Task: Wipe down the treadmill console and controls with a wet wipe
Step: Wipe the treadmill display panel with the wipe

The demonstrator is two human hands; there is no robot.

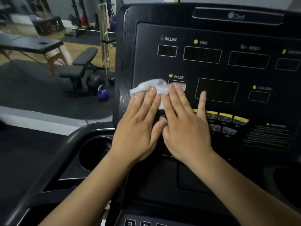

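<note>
Both hands lie flat with fingers extended on the treadmill console [211, 30], near its left edge. The left hand [138, 128] and right hand [184, 128] sit side by side, fingertips pressing the crumpled white wet wipe [149, 88] against the panel beside the PULSE display [176, 83].

white wipe [149, 88], black console [211, 70], yellow buttons [225, 116], purple kettlebell [103, 94]

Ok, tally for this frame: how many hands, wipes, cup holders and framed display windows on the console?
Hands: 2, left hand and right hand
Wipe: 1
Cup holders: 2
Display windows: 7, one partly under the wipe
Total: 12
</note>
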